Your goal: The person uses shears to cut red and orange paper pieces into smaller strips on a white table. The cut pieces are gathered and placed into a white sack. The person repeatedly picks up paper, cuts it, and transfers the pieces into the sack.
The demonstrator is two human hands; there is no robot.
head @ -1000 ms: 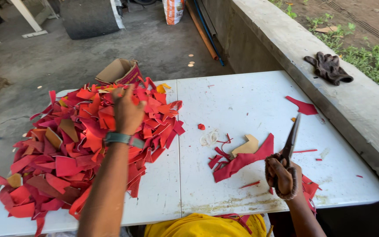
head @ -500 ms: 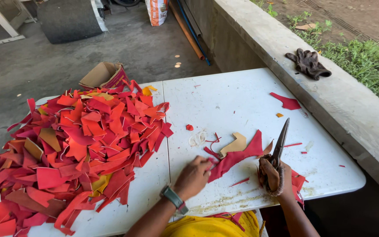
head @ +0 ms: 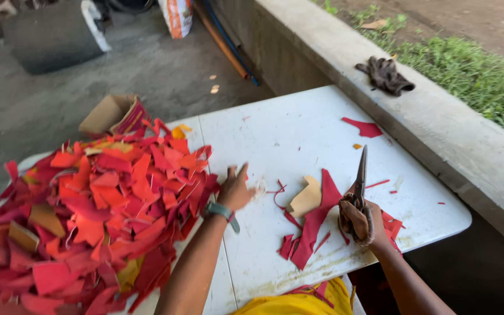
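My right hand (head: 361,219) grips a pair of scissors (head: 360,175) by the handles, blades closed and pointing away from me. Just left of it lies a dark red cut strip (head: 316,221) with a tan piece (head: 306,198) on top. My left hand (head: 235,189), with a teal watch on the wrist, rests flat on the white table (head: 298,134), fingers spread, holding nothing. It sits between the cut strip and the edge of a big pile of red and orange scraps (head: 94,216) covering the table's left half.
A red offcut (head: 364,127) lies near the table's far right edge. Dark gloves (head: 385,74) sit on the concrete ledge (head: 438,134) to the right. A cardboard box (head: 112,114) stands behind the pile. A sack (head: 177,16) and poles lean at the back.
My left hand left the top of the scrap pile, swung down toward the cut strip, and now lies flat on the table nearer the pile. The right hand with scissors stayed put.
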